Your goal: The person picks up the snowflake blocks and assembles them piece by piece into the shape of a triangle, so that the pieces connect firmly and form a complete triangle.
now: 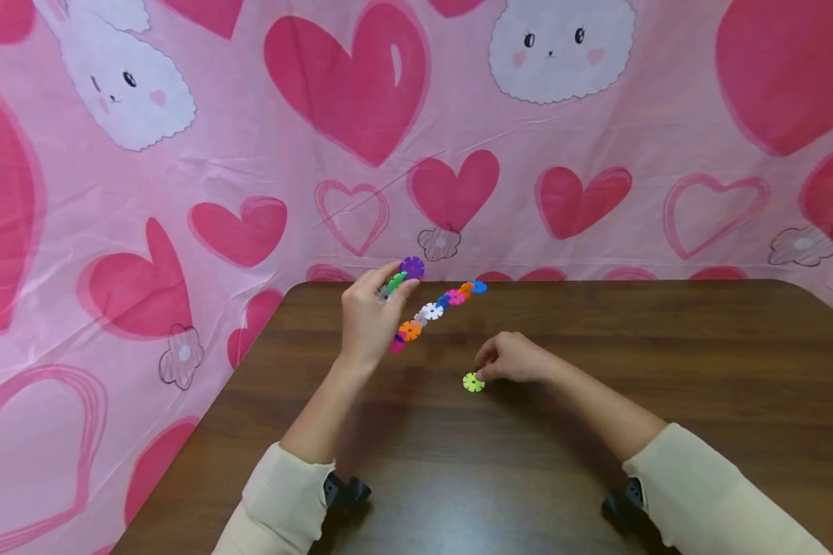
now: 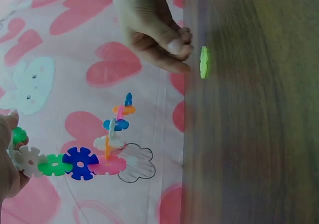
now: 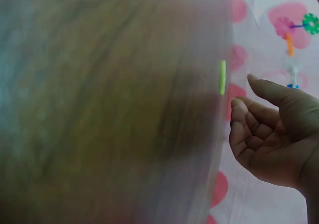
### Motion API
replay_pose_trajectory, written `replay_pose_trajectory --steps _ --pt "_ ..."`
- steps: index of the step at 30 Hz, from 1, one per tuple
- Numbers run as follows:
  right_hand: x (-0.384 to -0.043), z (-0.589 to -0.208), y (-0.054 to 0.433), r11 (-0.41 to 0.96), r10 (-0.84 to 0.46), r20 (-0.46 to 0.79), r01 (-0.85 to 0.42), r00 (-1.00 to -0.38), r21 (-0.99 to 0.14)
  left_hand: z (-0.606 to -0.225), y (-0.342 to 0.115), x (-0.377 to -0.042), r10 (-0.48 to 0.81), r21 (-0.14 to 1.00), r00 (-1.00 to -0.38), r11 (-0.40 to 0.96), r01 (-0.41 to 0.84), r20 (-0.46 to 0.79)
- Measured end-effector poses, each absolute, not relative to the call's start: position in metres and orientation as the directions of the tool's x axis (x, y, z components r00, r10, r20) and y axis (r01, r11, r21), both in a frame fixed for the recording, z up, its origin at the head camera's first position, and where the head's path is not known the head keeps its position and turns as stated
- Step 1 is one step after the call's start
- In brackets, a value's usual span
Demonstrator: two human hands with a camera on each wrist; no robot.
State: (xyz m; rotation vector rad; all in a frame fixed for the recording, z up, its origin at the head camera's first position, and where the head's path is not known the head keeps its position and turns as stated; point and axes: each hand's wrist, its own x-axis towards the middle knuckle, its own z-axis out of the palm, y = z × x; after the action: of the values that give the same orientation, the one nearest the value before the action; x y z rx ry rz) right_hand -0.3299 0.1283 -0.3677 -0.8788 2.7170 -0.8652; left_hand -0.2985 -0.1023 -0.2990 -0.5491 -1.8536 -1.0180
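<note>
My left hand (image 1: 368, 320) pinches one end of a chain of notched plastic discs in the air, near a purple disc (image 1: 412, 264) and a green disc (image 1: 396, 282). From there the chain bends away to the right through orange, white, pink and blue discs. The left wrist view shows a dark blue disc (image 2: 75, 158) joined between a green and a pink one. A loose yellow-green disc (image 1: 473, 378) lies flat on the table. Just above it hovers my right hand (image 1: 517, 358), fingers loosely curled and thumb apart. In the right wrist view a gap separates that hand from the disc (image 3: 223, 77).
A dark brown wooden table (image 1: 562, 478) spreads under both hands. Behind it and along its left side hangs a pink cloth (image 1: 514, 139) printed with hearts and rabbit faces. Black wrist cameras sit at the cream sleeves (image 1: 281, 493).
</note>
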Motion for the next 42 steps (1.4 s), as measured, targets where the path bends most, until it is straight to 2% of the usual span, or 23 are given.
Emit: replay_pose_trajectory --steps 3,5,11,17,24,31,36,42 --pt "-0.33 -0.372 0.123 0.661 -0.629 0.04 -0.561 -0.777 -0.498 -0.299 -0.104 -0.298 -0.067 0.435 -0.484 0.559 0.706 0.873" --pt "-0.329 -0.373 0.118 0.675 -0.63 0.034 -0.569 -0.776 -0.47 -0.299 -0.104 -0.298 -0.073 0.442 -0.49 0.559 0.701 0.869" --pt "-0.319 -0.367 0.109 0.754 -0.566 -0.014 -0.511 -0.824 -0.411 -0.302 -0.102 -0.298 -0.067 0.447 -0.499 0.558 0.699 0.864" --pt "-0.317 -0.367 0.112 0.739 -0.557 0.073 -0.534 -0.827 -0.411 -0.305 -0.1 -0.297 -0.044 0.444 -0.507 0.552 0.706 0.861" --pt "-0.317 -0.363 0.118 0.708 -0.517 0.176 -0.534 -0.838 -0.462 -0.305 -0.098 -0.296 -0.02 0.441 -0.516 0.546 0.712 0.857" --pt "-0.313 -0.351 0.129 0.694 -0.331 0.355 -0.48 -0.874 -0.536 -0.307 -0.096 -0.296 0.02 0.448 -0.539 0.531 0.719 0.842" --pt "-0.309 -0.341 0.139 0.593 -0.186 0.422 -0.444 -0.887 -0.672 -0.308 -0.094 -0.295 0.073 0.447 -0.566 0.534 0.717 0.821" --pt "-0.302 -0.332 0.146 0.411 -0.124 0.44 -0.449 -0.889 -0.793 -0.311 -0.087 -0.294 0.194 0.397 -0.552 0.51 0.763 0.811"
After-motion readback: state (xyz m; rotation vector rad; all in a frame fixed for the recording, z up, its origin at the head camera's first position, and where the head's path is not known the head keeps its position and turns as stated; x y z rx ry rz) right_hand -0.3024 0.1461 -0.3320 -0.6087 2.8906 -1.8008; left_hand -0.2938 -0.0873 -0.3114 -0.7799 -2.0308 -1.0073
